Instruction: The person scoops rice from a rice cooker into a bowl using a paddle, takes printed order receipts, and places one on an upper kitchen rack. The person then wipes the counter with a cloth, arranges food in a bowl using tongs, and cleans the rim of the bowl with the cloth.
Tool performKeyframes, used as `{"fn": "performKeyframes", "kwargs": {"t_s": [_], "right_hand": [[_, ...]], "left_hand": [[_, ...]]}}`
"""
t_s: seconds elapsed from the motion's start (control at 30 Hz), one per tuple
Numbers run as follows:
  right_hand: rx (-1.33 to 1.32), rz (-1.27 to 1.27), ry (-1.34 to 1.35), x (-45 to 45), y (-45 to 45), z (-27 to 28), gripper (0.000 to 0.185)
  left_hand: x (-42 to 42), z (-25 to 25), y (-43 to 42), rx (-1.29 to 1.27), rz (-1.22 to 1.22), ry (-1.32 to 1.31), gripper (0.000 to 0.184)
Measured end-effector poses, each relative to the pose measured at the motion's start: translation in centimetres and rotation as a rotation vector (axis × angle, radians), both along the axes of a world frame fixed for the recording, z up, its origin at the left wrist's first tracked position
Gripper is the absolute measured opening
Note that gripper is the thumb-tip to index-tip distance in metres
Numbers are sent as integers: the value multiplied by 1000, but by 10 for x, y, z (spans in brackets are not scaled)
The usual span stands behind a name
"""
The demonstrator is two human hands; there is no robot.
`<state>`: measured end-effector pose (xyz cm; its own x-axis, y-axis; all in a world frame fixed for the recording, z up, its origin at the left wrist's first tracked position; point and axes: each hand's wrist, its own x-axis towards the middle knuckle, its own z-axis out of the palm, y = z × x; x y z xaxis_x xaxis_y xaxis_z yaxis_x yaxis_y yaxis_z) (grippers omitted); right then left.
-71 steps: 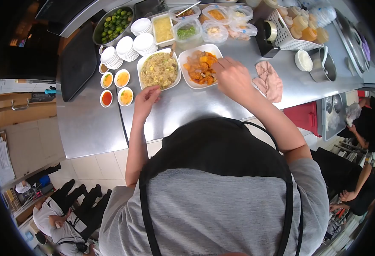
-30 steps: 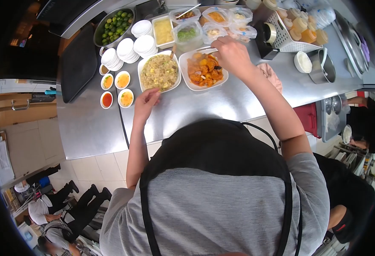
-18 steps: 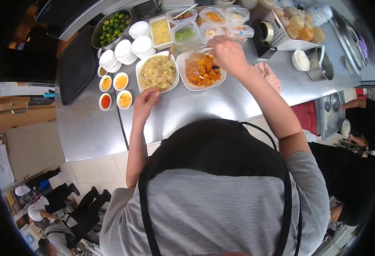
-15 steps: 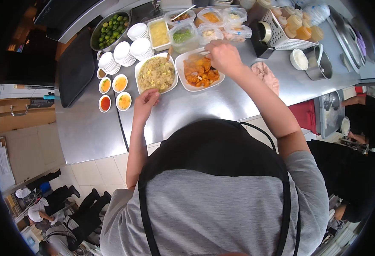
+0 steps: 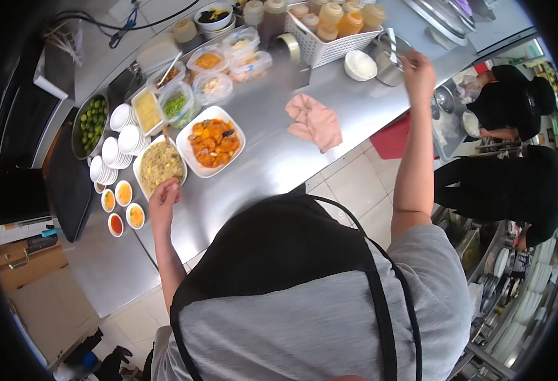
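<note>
My left hand (image 5: 165, 193) is at the near rim of a white bowl of fried rice (image 5: 160, 165), fingers curled together; what they hold, if anything, is hidden. To the right of the rice stands a white square bowl of orange saucy food (image 5: 214, 145). Far to the right, my right hand (image 5: 418, 70) is above a metal pot (image 5: 390, 73), its fingers pinched on what looks like a spoon (image 5: 398, 58), only partly visible. A pale utensil handle (image 5: 391, 39) sticks up from this pot. Beside it is a small bowl of white contents (image 5: 360, 65).
A pink cloth (image 5: 314, 122) lies mid-table. Sauce cups (image 5: 135, 216), stacked white dishes (image 5: 111, 152), limes (image 5: 92, 124) in a metal bowl and tubs of toppings (image 5: 177, 108) line the left and back. A white basket (image 5: 330, 51) holds bottles. Co-workers (image 5: 514, 101) stand at right.
My right hand has moved from over the orange food to the metal pot at the right. The view has turned rightward. My left hand has stayed by the fried rice bowl.
</note>
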<state>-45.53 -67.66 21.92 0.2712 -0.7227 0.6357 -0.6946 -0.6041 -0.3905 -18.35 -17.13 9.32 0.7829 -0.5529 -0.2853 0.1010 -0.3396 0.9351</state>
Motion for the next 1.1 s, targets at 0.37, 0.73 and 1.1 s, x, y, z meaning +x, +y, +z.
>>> {"fn": "performKeyframes", "kwargs": {"t_s": [0.37, 0.73, 1.1], "right_hand": [[240, -397, 699, -30, -180, -55, 27], [390, 724, 151, 66, 12, -134, 13], [1063, 996, 104, 67, 1, -125, 12]], "left_hand": [[-41, 13, -40, 103, 61, -35, 27], [-74, -12, -61, -32, 356, 202, 44], [-61, -43, -99, -237, 552, 244, 26]]}}
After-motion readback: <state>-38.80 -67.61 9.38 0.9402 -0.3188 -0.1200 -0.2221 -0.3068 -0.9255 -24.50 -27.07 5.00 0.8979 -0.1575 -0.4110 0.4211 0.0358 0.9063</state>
